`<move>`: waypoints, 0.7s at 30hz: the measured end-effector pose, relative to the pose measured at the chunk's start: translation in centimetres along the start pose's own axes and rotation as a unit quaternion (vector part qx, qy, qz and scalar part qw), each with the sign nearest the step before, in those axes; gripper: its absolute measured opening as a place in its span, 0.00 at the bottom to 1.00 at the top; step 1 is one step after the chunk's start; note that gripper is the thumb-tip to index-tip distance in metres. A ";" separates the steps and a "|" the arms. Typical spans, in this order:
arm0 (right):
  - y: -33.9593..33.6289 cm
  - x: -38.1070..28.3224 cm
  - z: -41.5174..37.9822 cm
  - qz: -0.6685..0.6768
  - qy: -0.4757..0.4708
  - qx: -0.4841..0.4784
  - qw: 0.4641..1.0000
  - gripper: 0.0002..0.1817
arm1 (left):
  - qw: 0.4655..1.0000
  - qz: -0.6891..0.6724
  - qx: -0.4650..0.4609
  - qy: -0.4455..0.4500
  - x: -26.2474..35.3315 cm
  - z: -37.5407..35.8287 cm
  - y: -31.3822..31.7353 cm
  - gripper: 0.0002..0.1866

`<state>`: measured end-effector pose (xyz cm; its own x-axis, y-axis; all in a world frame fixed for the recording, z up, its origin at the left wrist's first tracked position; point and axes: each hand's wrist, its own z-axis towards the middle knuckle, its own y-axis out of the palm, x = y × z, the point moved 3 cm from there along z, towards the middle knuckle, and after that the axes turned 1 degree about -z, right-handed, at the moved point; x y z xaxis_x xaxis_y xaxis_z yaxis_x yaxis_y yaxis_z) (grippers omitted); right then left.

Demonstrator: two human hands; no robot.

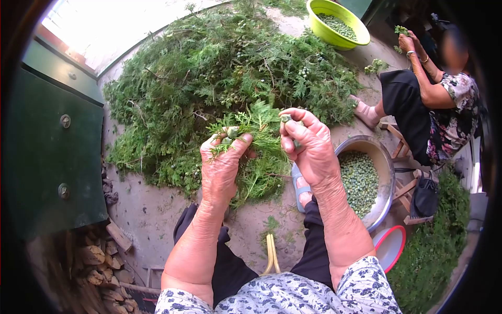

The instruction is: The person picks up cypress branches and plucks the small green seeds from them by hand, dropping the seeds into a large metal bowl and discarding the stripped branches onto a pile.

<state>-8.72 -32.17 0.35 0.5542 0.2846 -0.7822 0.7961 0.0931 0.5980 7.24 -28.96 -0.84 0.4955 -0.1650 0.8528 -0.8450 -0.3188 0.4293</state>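
Observation:
My left hand [222, 162] is closed on a green conifer sprig [251, 125] with flat, scaly leaves and a few round green cones [231, 133] near the thumb. Just to the right, my right hand [311, 144] is pinched around small pale-green cones [286, 118], which show between thumb and fingers. Both hands are held up in front of a large heap of cut conifer branches [183, 78]. Below my right forearm, a metal basin [389, 178] holds many loose green cones [358, 180].
A yellow-green basin [314, 18] with cones stands at the back. At the right, a seated person [434, 94] holds a sprig. A red-rimmed basin [401, 246], more greenery [434, 246], stacked firewood [99, 267] and a dark green door [57, 141] surround me.

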 end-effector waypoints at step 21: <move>1.6 0.4 -0.7 -0.410 -0.137 -0.017 0.901 0.09 | 0.949 0.279 -0.110 0.096 -0.9 0.1 1.0 0.10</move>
<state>-7.36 -31.24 1.11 -0.1753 -0.1387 -0.9747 0.9598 0.1966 -0.2006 5.95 -29.26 -1.18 -0.0700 -0.0704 0.9951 -0.9971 -0.0251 -0.0719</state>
